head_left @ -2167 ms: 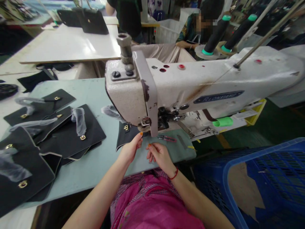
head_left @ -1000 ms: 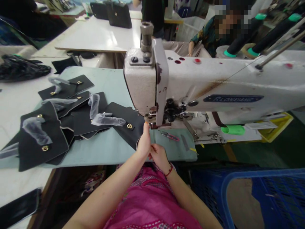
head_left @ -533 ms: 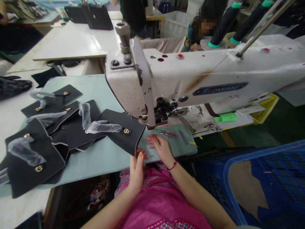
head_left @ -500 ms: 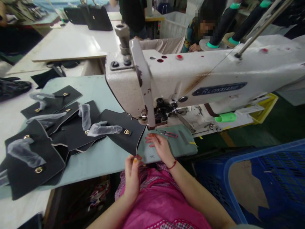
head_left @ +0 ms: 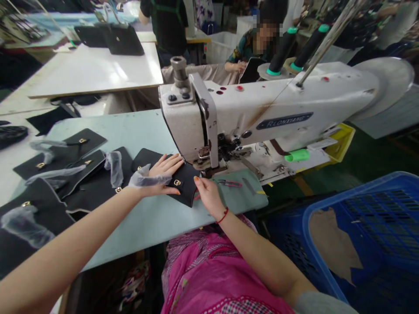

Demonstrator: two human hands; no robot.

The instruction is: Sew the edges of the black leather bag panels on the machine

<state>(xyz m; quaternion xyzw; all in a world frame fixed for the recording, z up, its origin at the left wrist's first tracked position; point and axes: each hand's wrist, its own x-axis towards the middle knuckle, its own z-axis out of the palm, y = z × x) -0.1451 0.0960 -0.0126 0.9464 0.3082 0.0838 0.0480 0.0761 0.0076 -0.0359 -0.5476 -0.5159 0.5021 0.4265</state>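
Observation:
A black bag panel [head_left: 183, 192] with gold hardware and a plastic-wrapped handle [head_left: 144, 176] lies on the pale green table, its right edge by the presser foot of the white sewing machine [head_left: 186, 117]. My left hand [head_left: 163, 172] rests flat on the panel, fingers spread towards the machine head. At the panel's near right edge, my right hand [head_left: 207, 192] pinches the border between thumb and fingers, just in front of the needle area. Pink-handled thread snips [head_left: 225, 182] lie to the right of that hand.
Several more black panels [head_left: 88, 192] with wrapped handles overlap on the left. A blue plastic basket [head_left: 309, 218] holding a beige piece [head_left: 334, 244] stands at the right. Behind the machine, a person [head_left: 248, 48] holds a dark piece. Black thread cones [head_left: 281, 52] stand above the machine.
My left hand has moved from the panel's near corner up onto its top, fingers spread. My right hand has closed on the panel's edge. The view has shifted slightly.

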